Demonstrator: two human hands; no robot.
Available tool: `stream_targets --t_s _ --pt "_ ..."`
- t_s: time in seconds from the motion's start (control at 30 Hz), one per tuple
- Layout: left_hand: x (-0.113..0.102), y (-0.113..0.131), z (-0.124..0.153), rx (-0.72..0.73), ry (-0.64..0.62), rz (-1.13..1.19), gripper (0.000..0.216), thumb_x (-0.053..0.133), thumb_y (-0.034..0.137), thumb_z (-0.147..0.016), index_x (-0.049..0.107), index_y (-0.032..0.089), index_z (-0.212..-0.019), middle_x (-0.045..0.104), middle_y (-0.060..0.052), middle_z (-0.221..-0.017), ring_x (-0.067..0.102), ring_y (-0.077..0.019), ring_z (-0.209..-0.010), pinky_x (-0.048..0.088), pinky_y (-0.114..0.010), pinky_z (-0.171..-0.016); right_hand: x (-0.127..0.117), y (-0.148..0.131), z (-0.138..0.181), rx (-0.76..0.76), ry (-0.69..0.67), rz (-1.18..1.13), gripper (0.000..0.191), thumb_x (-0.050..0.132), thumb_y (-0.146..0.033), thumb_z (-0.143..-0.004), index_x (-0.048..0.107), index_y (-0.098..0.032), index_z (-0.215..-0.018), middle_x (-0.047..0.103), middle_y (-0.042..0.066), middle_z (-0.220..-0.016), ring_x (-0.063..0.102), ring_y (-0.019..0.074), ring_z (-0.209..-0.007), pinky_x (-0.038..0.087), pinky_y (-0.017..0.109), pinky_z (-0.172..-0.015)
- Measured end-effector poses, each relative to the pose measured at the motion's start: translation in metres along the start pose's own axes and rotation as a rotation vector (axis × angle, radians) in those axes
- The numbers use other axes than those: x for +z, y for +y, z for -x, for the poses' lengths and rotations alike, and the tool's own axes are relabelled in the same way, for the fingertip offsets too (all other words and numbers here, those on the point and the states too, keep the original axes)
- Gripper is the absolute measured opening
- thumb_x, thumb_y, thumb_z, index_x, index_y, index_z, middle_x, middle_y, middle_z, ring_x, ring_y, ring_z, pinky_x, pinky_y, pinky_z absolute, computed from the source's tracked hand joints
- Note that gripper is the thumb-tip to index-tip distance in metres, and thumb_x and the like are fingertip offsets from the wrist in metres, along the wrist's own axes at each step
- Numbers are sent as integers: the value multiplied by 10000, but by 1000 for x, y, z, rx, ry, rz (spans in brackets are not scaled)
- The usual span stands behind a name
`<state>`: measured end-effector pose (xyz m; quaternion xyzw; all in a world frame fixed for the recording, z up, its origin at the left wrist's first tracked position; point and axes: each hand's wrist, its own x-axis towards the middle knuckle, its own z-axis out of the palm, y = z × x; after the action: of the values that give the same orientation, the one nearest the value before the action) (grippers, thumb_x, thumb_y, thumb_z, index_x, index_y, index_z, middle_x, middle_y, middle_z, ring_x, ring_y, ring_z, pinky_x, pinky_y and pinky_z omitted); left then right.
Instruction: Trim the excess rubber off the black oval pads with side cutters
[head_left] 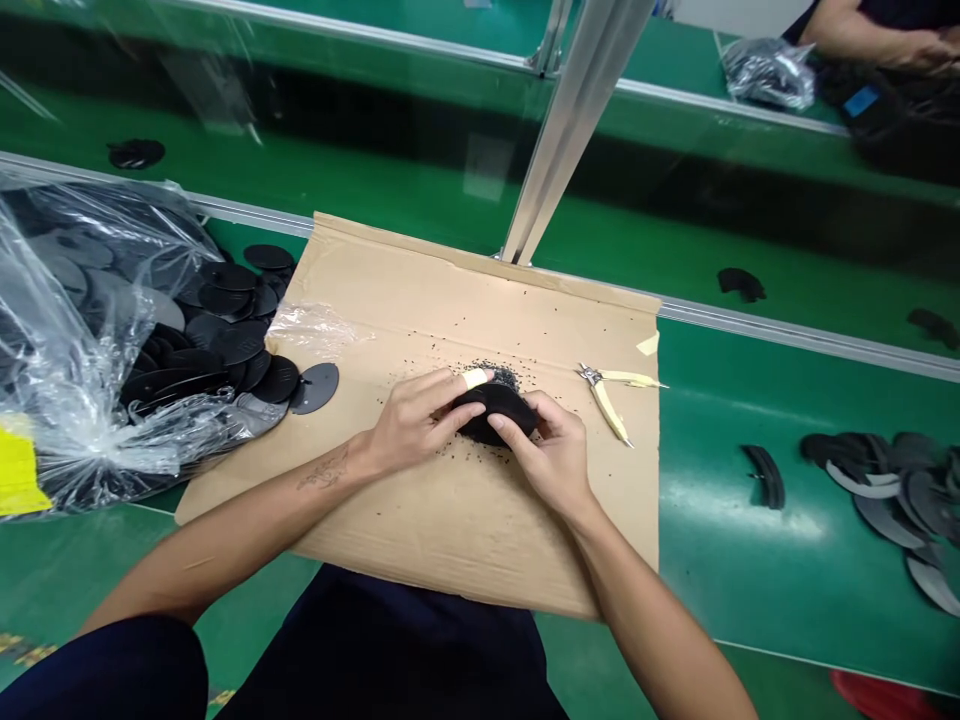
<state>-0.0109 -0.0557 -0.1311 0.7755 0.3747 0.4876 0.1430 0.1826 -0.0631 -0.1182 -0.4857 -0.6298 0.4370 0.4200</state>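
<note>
Between my two hands is a black disc-shaped part (504, 408), held over a cardboard sheet (420, 520). My left hand (415, 422) grips its left side, thumb in front; yellowish tape wraps one finger. On the right side, my right hand (551, 450) closes on the same part with the thumb on its near face. Small black bits (501, 374) are heaped just behind the part and scattered around it. A pair of nippers with pale yellow handles (611, 405) lies spread on the cardboard, right of my right hand.
A clear plastic bag (90, 390) spills black discs (238, 340) at the left; one disc (315, 388) lies on the cardboard. Curved black pieces (911, 490) are piled right, near a single curved piece (765, 476). A metal post (570, 130) rises behind. Another person's arm (862, 35) shows top right.
</note>
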Motion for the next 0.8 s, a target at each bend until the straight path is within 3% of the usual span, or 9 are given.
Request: stream_targets --t_s 0.3,0.43,0.6,0.7,0.8 --pt "-2 -2 0 104 -27 -44 321 567 244 -1043 633 189 -1352 562 17 -766 519 -97 -656 462 -197 -604 -3 -1 0 -198 -27 191 259 659 -391 -957 602 -215 -776 532 -29 -650 470 121 -588 404 260 -568" --pt "0 -3 2 128 -19 -48 320 569 252 -1041 639 208 -1350 566 15 -769 521 -105 -669 458 -209 -611 -4 -1 1 -235 -33 222 227 631 -368 -979 648 -212 -814 608 -8 -685 537 135 -613 459 274 -600" --pt "0 -1 2 -20 6 124 466 628 377 -1010 571 192 -1434 630 -22 -873 586 -132 -785 523 -246 -701 -4 -1 5 -372 -29 210 129 625 -262 -984 683 -204 -886 696 29 -776 618 141 -654 510 275 -610" --pt "-3 0 -1 -24 -36 282 387 643 393 -997 649 188 -1326 677 -64 -983 645 -149 -894 559 -262 -764 -4 0 5 -476 -38 184 71 633 -200 -968 703 -204 -955 735 51 -839 683 156 -715 554 274 -640" --pt "-4 -1 -1 32 -42 314 289 665 334 -987 693 194 -1239 693 -69 -992 665 -141 -880 556 -245 -727 -5 2 3 -531 -69 213 97 638 -189 -959 712 -209 -1019 768 73 -903 731 180 -774 594 291 -684"
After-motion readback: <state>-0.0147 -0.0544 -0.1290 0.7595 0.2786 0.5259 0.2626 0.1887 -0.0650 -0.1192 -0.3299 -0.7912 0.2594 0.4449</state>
